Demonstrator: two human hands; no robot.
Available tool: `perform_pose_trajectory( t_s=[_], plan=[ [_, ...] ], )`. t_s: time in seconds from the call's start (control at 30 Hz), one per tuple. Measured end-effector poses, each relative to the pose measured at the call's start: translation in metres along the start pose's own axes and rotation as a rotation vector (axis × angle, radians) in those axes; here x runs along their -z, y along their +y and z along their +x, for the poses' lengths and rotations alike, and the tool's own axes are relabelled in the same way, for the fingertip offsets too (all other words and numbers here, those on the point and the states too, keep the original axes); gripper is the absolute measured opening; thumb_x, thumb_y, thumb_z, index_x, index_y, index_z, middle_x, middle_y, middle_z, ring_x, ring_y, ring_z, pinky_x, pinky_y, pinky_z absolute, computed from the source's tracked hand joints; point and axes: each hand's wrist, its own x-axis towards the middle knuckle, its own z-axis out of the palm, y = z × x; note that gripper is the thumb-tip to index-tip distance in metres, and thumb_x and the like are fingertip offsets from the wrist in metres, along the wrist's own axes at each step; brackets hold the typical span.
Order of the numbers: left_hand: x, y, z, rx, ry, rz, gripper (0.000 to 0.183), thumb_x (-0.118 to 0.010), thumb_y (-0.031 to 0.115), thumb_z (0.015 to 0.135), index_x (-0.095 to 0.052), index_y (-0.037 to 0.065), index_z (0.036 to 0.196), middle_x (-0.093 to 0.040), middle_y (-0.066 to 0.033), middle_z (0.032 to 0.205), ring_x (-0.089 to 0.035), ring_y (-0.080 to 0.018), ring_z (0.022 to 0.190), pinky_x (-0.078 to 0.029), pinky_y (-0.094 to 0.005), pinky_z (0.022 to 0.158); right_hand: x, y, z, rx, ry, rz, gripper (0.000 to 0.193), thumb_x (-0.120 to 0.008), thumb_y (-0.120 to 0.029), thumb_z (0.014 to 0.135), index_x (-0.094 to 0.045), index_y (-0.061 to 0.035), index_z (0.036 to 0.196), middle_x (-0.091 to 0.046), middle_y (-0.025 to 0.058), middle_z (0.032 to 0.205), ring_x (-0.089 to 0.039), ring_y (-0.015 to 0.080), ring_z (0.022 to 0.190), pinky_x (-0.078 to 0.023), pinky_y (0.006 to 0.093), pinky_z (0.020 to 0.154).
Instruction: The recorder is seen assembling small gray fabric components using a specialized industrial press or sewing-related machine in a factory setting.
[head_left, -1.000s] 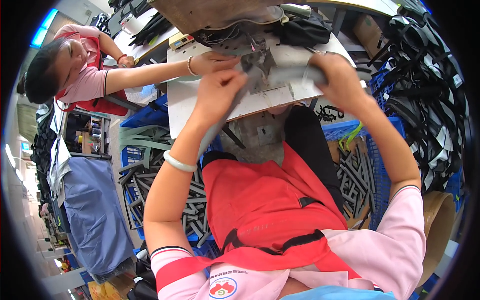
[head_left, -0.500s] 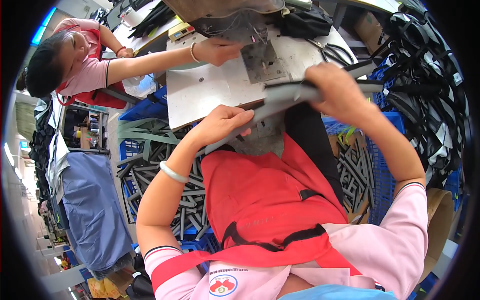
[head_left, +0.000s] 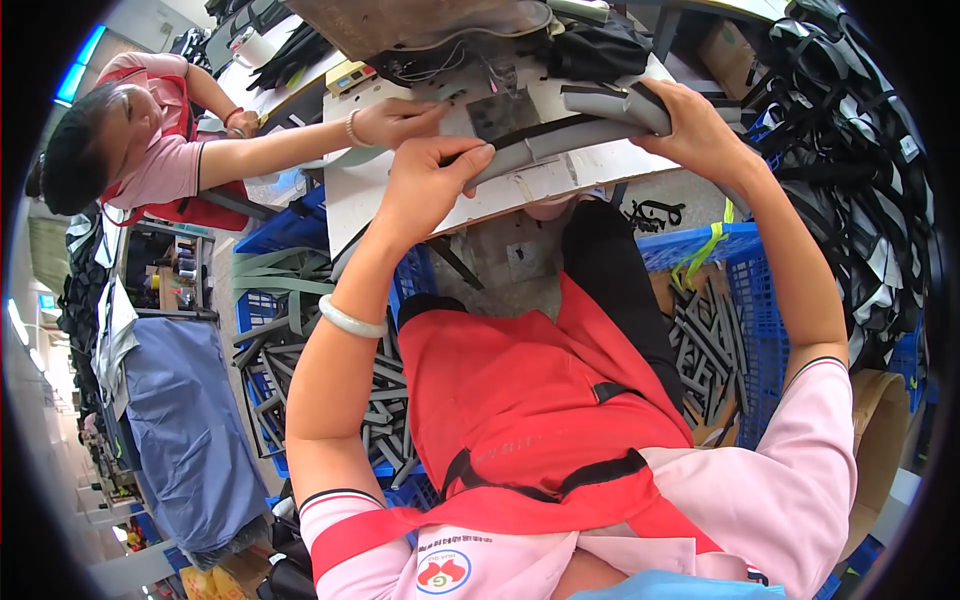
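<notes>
Between my two hands a grey padded strip with black edging (head_left: pixel 570 138) is stretched over the front of the white worktable (head_left: pixel 360 200). My left hand (head_left: pixel 428 185) pinches its left end between thumb and fingers. Around the right part, where the grey pieces lie doubled, my right hand (head_left: pixel 690 130) is closed. Just beyond the strip sits a dark metal plate (head_left: pixel 500 115) set into the tabletop, under the sewing machine (head_left: pixel 430 25). A co-worker's hand (head_left: pixel 395 122) reaches over the table from the left, beside a grey-green band (head_left: pixel 355 156).
Grey strips fill a blue crate (head_left: pixel 242 312) at my left and another blue crate (head_left: pixel 765 330) at my right. Black and white straps (head_left: pixel 860 180) are heaped at the far right. A black bundle (head_left: pixel 600 50) lies beside the machine. Blue cloth (head_left: pixel 185 420) covers something at left.
My left hand has moved forward and up with the strip, now held more level. My right hand has shifted slightly right and away from me. The co-worker's hand has drawn back left.
</notes>
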Motion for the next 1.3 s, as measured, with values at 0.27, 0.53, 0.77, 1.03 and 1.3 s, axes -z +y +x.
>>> perform_pose_trajectory(
  t_s=[0.27,0.53,0.77,1.03,1.3],
  plan=[
    [0.000,-0.002,0.021,0.095,0.042,0.018,0.026,-0.067,0.021,0.091,-0.072,-0.004,0.099,-0.061,-0.0011,0.068,-0.055,-0.0073,0.059,-0.040,-0.0235,0.053,-0.007,0.011,0.012,-0.008,0.057,-0.036,0.067,-0.076,-0.021,0.077,-0.049,0.0062,0.132,-0.060,0.0247,0.116,-0.057,0.0362,0.110,-0.044,0.0378,0.097],
    [0.007,-0.005,0.031,0.064,0.042,0.001,0.027,-0.066,0.023,0.091,-0.072,-0.002,0.101,-0.063,-0.0021,0.068,-0.053,-0.0059,0.056,-0.038,-0.0219,0.048,-0.007,0.009,0.023,0.018,0.105,-0.047,0.067,-0.078,-0.020,0.077,-0.050,0.0054,0.132,-0.061,0.0238,0.113,-0.059,0.0345,0.108,-0.044,0.0375,0.096],
    [0.007,-0.008,0.045,0.052,0.061,-0.012,0.027,-0.065,0.023,0.092,-0.073,-0.001,0.101,-0.063,-0.0031,0.066,-0.047,-0.0068,0.051,-0.039,-0.0222,0.048,-0.002,0.007,0.038,-0.084,0.014,-0.015,0.070,-0.077,-0.020,0.076,-0.048,0.0074,0.133,-0.062,0.0253,0.113,-0.060,0.0331,0.107,-0.045,0.0366,0.097],
    [0.021,-0.021,0.041,0.042,0.114,-0.149,0.025,-0.064,0.022,0.092,-0.073,-0.001,0.099,-0.064,-0.0041,0.067,-0.053,-0.0078,0.056,-0.042,-0.0233,0.051,-0.002,0.028,0.026,-0.172,0.202,-0.036,0.057,-0.075,-0.021,0.080,-0.054,0.0048,0.126,-0.067,0.0235,0.101,-0.067,0.0286,0.092,-0.049,0.0352,0.086],
    [-0.034,-0.008,0.010,0.033,-0.285,0.053,0.028,-0.067,0.025,0.090,-0.071,-0.002,0.096,-0.066,0.0004,0.080,-0.056,-0.0063,0.071,-0.048,-0.0239,0.066,-0.080,-0.132,-0.040,0.750,-0.056,-0.108,0.016,-0.059,-0.011,0.075,-0.055,-0.0051,0.090,-0.060,0.0136,0.119,-0.053,0.0290,0.118,-0.043,0.0379,0.103]
  ],
)
